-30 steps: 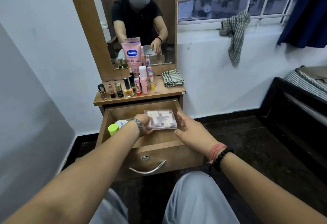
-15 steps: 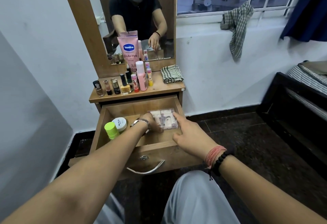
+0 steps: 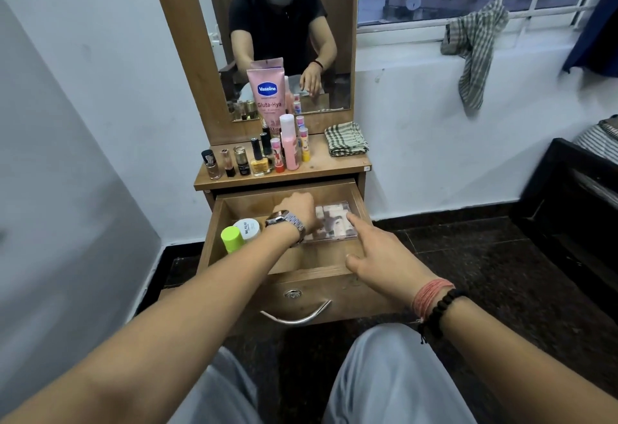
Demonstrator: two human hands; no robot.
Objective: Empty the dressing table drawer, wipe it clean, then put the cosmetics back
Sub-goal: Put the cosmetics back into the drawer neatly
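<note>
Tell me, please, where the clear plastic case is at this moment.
In the head view the clear plastic case lies inside the open drawer, in its right half, between the left hand and the right hand.

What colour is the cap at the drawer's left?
Neon yellow-green cap, clearest in the head view.

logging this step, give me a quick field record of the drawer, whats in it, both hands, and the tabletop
drawer: open
in drawer: clear case, white jar, green-capped bottle
left hand: on the case's left side, grip hidden
right hand: forefinger straight, touching the case
tabletop: bottles, Vaseline tube, folded cloth
</note>
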